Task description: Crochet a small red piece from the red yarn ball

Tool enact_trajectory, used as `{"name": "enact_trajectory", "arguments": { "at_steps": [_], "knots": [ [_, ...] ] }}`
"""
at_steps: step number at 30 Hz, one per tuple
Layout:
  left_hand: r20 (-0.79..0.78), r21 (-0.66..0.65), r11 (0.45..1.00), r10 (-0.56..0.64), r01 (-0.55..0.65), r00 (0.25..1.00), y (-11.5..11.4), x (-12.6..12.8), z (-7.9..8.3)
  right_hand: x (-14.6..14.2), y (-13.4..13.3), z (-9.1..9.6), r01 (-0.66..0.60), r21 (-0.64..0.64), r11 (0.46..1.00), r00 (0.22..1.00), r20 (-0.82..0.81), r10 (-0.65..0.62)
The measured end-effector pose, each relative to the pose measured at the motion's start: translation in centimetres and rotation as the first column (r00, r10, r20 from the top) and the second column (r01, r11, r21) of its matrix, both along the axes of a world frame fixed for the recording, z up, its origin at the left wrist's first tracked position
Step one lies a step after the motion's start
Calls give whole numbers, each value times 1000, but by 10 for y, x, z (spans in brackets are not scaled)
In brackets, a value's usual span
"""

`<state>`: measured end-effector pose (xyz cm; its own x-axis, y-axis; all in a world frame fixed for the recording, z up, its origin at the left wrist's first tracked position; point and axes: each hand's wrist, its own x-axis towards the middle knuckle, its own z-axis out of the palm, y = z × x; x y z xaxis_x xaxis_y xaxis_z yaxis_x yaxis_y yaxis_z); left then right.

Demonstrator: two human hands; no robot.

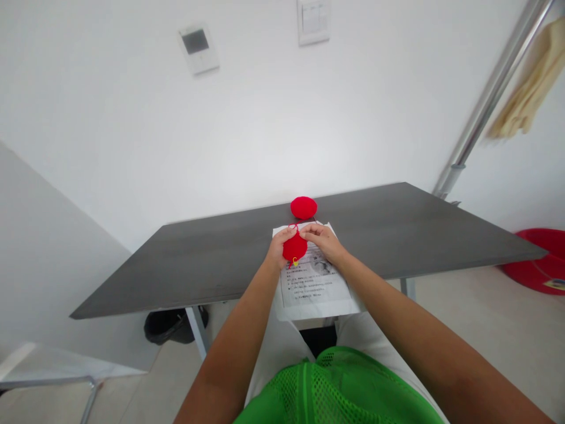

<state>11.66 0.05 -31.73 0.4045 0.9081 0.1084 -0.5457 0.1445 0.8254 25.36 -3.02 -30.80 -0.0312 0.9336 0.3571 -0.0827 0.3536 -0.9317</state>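
Observation:
My left hand (277, 247) is closed around a small round red crocheted piece (295, 248) with a yellow marker clip hanging at its lower edge. My right hand (324, 240) pinches at the top of that piece, where a loop of red yarn shows; its fingers are pressed together. Both hands hover over a printed sheet of paper (315, 285) that lies at the near edge of the dark grey table (212, 259). A red ball of yarn (303, 207) sits on the table just beyond the hands.
A green mesh bag (339, 388) rests in my lap. A black bin (172, 327) stands under the table at left. A red basin (538, 259) is on the floor at right, by a slanted metal pole (489, 100) with cloth hanging.

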Motion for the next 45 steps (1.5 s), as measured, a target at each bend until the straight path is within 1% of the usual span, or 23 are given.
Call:
{"name": "enact_trajectory", "arguments": {
  "at_steps": [6,11,17,30,36,40,45],
  "knots": [
    [20,33,999,-33,32,999,0,0,0,1,-2,1,-20,11,1000,1000,-6,20],
    [31,56,998,-29,27,999,-1,-1,0,2,-2,1,-28,18,999,999,-16,28],
    [-12,54,998,-17,17,1000,-2,-3,1,3,0,-2,-33,49,998,999,-11,33],
    [-7,81,997,-2,3,1000,-1,-4,0,3,2,-4,-100,35,994,994,-47,102],
    [-11,104,995,3,-2,1000,-1,-5,-1,2,1,-3,-114,12,993,992,-61,114],
    [-7,96,995,6,-5,1000,-2,-5,0,2,1,-3,-104,16,994,993,-61,105],
    [-9,85,996,3,-2,1000,-3,-2,2,2,2,-2,-60,0,998,995,-78,60]
  ]
}}
